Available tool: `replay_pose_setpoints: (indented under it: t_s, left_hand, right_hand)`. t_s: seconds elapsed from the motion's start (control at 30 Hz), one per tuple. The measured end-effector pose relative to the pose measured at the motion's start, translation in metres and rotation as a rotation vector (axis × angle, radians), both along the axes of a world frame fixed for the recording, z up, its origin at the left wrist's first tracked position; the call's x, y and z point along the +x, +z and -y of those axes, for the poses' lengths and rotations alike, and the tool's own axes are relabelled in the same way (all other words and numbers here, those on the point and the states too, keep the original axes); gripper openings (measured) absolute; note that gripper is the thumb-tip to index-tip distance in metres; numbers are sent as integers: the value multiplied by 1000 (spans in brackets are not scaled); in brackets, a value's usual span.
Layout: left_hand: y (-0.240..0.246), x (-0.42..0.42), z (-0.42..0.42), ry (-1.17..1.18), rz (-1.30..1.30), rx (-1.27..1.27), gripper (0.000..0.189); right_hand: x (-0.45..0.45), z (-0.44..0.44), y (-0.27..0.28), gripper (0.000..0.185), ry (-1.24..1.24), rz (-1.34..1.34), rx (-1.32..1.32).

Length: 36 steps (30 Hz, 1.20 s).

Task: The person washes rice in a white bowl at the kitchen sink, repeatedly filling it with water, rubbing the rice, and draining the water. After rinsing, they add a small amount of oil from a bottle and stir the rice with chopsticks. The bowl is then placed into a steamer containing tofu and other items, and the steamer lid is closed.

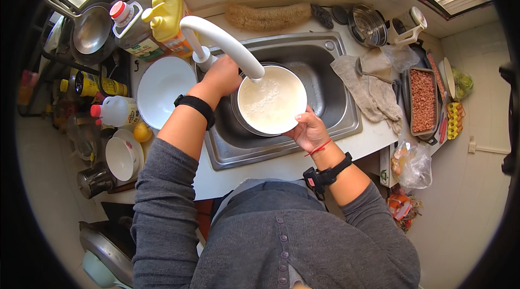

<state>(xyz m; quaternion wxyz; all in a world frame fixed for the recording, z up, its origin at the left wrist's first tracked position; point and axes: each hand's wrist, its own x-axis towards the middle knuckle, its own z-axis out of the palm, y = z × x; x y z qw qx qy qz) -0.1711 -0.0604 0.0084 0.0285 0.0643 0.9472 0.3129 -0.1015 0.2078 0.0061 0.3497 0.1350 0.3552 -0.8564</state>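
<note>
A white bowl point(272, 100) holds cloudy, off-white liquid with bubbles on its surface. My right hand point(306, 128) grips its near right rim, thumb on the edge and fingers underneath. Beneath the bowl, the edge of a round metal vessel point(239, 120) shows inside the stainless steel sink point(325, 90). The white faucet point(227, 39) arches over, its spout just above the bowl's far left part. My left hand point(223, 76) is at the faucet's base, left of the bowl; its fingers are mostly hidden, so its grip is unclear.
Left of the sink stand a large white basin point(166, 90), an oil jug point(138, 33) and a yellow jug point(168, 13). To the right lie a cloth point(367, 90) with a ladle and a tray of minced meat point(422, 100). A loofah point(268, 16) rests behind the sink.
</note>
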Motion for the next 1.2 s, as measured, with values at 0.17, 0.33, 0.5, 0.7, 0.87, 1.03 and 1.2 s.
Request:
replay_pose_setpoints:
  t_s: [0.17, 0.33, 0.5, 0.7, 0.87, 1.03, 1.2]
  left_hand:
    - [-5, 4, 1, -72, -61, -55, 38]
    - [-11, -4, 2, -154, -12, -371, 53]
    - [-5, 5, 2, -247, -155, -513, 45]
    - [7, 4, 3, -24, -157, -585, 43]
    - [0, 0, 2, 12, -115, -408, 37]
    - [-15, 35, -10, 504, 191, 865, 27]
    - [-14, 109, -40, 425, 674, 1662, 56]
  right_hand:
    - [-1, 2, 0, 58, 0, 6, 13]
    - [-1, 2, -1, 58, -1, -2, 6]
    - [0, -2, -4, 57, -19, 15, 36]
    - [2, -3, -7, 61, -11, -6, 100]
    - [2, -3, -4, 58, -41, 7, 43]
    - [0, -7, -1, 61, 2, -15, 54]
    - [0, -12, 3, 59, 31, -43, 55]
